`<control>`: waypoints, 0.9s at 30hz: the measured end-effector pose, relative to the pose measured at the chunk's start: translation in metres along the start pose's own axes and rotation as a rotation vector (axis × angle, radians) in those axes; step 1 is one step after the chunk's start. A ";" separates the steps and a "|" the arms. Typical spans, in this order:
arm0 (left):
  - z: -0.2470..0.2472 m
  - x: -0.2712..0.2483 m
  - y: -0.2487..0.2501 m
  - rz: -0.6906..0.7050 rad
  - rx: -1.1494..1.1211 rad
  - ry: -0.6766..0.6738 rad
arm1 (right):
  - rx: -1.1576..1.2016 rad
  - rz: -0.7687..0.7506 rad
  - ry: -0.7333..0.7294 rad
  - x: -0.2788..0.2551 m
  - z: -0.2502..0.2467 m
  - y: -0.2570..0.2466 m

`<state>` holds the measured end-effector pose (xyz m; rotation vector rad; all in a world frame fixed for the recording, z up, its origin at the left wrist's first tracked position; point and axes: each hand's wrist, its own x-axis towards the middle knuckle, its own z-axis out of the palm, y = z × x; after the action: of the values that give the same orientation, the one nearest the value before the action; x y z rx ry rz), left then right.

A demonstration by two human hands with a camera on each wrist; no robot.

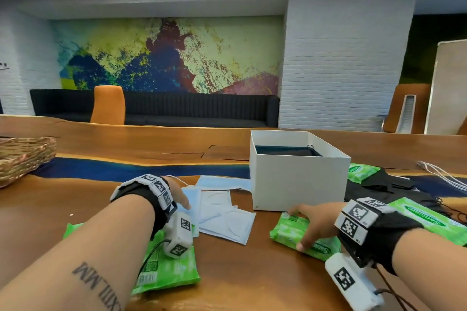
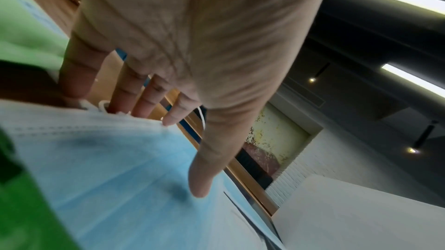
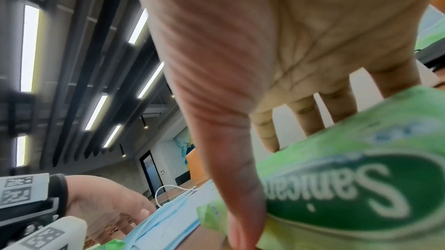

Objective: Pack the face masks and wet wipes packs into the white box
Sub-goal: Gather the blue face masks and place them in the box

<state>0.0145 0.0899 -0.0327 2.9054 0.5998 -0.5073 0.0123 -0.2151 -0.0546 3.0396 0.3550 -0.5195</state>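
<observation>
My right hand (image 1: 314, 222) clasps a green "Sanicare" wipes pack (image 1: 302, 238). My left hand (image 1: 178, 195), fingers straight, presses blue masks (image 1: 194, 199). The white box (image 1: 298, 179) holds something dark.

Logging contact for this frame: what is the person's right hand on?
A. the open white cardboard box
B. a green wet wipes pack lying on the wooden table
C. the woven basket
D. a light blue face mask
B: the right hand spans the green wet wipes pack lying in front of the open white cardboard box, thumb at the pack's near edge, fingers over its far edge.
</observation>
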 end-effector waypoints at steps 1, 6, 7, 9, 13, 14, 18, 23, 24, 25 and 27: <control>0.000 0.003 -0.003 -0.001 0.016 -0.016 | -0.004 0.003 0.003 -0.001 -0.002 -0.002; 0.001 0.022 -0.010 0.035 0.053 0.012 | 0.068 -0.092 0.110 -0.004 -0.015 -0.033; 0.002 0.025 -0.011 0.035 0.070 0.028 | 0.092 -0.125 0.125 -0.003 -0.019 -0.042; 0.003 0.030 -0.009 0.028 0.077 0.034 | 0.113 -0.187 0.118 0.000 -0.024 -0.058; 0.001 0.031 -0.006 0.033 -0.045 0.051 | 0.067 -0.244 0.067 0.017 -0.032 -0.085; 0.000 0.033 -0.008 0.034 -0.129 0.061 | 0.060 -0.245 0.071 0.022 -0.033 -0.090; -0.010 0.043 -0.020 0.139 -0.635 0.152 | 0.191 -0.232 0.131 0.043 -0.036 -0.102; -0.027 0.036 -0.035 0.312 -1.092 0.247 | 0.598 -0.226 0.249 0.061 -0.037 -0.104; -0.028 0.035 -0.038 0.344 -1.133 0.263 | 0.687 -0.240 0.266 0.064 -0.036 -0.104; -0.028 0.035 -0.040 0.377 -1.176 0.273 | 0.780 -0.262 0.272 0.066 -0.035 -0.104; -0.026 0.032 -0.041 0.428 -1.246 0.292 | 0.951 -0.324 0.276 0.068 -0.033 -0.105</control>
<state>0.0334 0.1437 -0.0220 1.7894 0.1625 0.2919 0.0616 -0.0960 -0.0463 4.0221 0.8262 -0.3304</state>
